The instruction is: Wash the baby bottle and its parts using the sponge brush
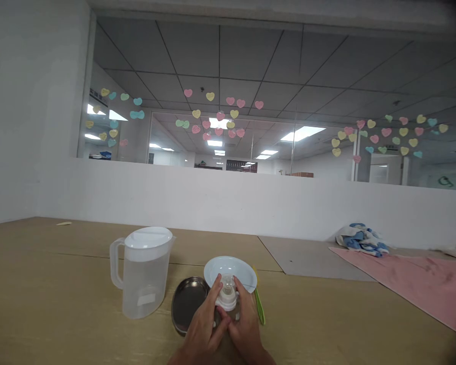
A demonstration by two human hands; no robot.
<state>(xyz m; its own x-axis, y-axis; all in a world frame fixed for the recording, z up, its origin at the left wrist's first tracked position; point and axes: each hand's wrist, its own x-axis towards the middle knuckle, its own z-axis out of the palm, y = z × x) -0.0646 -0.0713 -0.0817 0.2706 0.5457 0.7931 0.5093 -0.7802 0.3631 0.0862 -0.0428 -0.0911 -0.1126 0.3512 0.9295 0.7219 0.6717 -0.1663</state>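
Note:
A baby bottle (228, 298) with a white collar and a clear domed top is between my two hands, low in the middle of the head view. My left hand (207, 319) wraps its left side, and my right hand (246, 317) wraps its right side. Both thumbs come together at the near side, and most of the bottle's lower body is hidden. Just behind it sits a white bowl (230, 262). A dark oval metal tray (189, 300) lies beside my left hand. To the right of my right hand is a green-handled brush or utensil (259, 306), its yellow end partly hidden by the bowl.
A lidded clear plastic pitcher (144, 279) stands on the wooden table (61, 299) at left. Farther right are a grey mat (311, 258), a pink cloth (414, 279) and a crumpled blue-and-white cloth (362, 239). A white wall and window edge the back.

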